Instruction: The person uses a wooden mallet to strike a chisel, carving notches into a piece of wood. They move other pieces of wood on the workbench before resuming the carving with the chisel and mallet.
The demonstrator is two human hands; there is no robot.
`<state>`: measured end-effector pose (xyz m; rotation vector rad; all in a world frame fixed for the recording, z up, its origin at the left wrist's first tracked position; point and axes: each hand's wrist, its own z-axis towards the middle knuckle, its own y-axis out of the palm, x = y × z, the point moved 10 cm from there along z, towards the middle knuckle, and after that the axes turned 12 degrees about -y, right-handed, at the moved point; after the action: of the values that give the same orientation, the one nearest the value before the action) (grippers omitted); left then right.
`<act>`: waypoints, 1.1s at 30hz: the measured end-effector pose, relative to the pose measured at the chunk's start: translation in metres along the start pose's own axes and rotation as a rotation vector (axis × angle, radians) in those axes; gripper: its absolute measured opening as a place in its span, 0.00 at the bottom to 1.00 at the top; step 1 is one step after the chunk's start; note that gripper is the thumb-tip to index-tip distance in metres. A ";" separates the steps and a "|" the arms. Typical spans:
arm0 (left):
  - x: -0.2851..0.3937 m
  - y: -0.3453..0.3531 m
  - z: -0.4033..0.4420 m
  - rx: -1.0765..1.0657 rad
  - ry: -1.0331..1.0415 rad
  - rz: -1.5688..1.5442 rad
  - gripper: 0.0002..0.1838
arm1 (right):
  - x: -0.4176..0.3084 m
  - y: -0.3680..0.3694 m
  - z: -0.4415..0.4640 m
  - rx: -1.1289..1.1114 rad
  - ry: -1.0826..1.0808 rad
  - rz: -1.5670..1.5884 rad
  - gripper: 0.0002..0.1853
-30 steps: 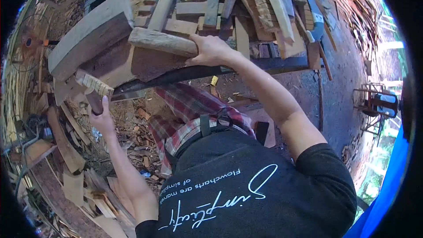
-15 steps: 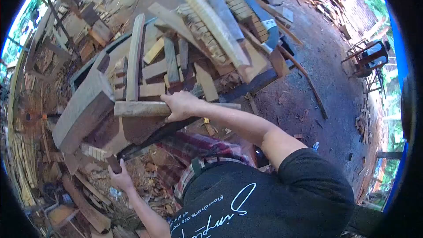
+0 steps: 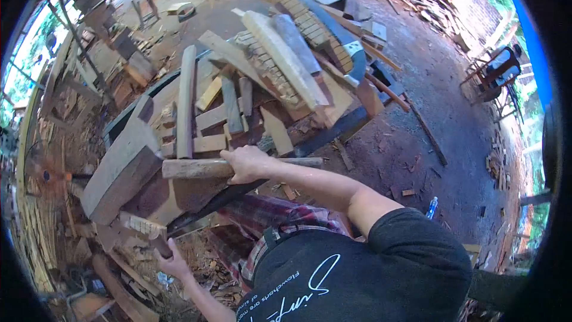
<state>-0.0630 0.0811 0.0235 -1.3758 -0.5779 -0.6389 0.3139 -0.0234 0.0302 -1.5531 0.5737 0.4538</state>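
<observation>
My right hand is closed over a long weathered length of wood, which lies across the near edge of the loaded work table. Its thick end is to the left of the hand and a thinner part shows to the right. Lower left, my left hand grips the dark brown end of a wooden piece. A pale strip with several cross slits adjoins that end; whether both are one piece I cannot tell. Beside them rests a large thick wooden block.
Wood offcuts, a long pale beam and a slotted strip are heaped on the table. A fan stands at the left. Scraps litter the ground; a chair and a plastic bottle are at the right.
The view has shifted, so the near part of the table and both hands appear lower and slightly further right. Both hands keep their grips, and the wood around them looks unmoved.
</observation>
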 end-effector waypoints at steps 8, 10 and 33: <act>-0.003 -0.015 0.015 0.357 0.054 0.296 0.32 | -0.004 0.004 -0.004 0.072 -0.009 0.003 0.28; 0.002 -0.007 0.019 0.226 -0.038 0.289 0.32 | -0.006 0.004 -0.005 0.094 -0.021 -0.010 0.27; 0.032 0.006 0.025 0.160 0.032 0.193 0.26 | -0.016 0.003 0.001 0.128 -0.093 -0.219 0.32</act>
<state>-0.0362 0.1042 0.0442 -1.2509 -0.4536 -0.4481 0.3001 -0.0209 0.0373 -1.4454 0.3493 0.3150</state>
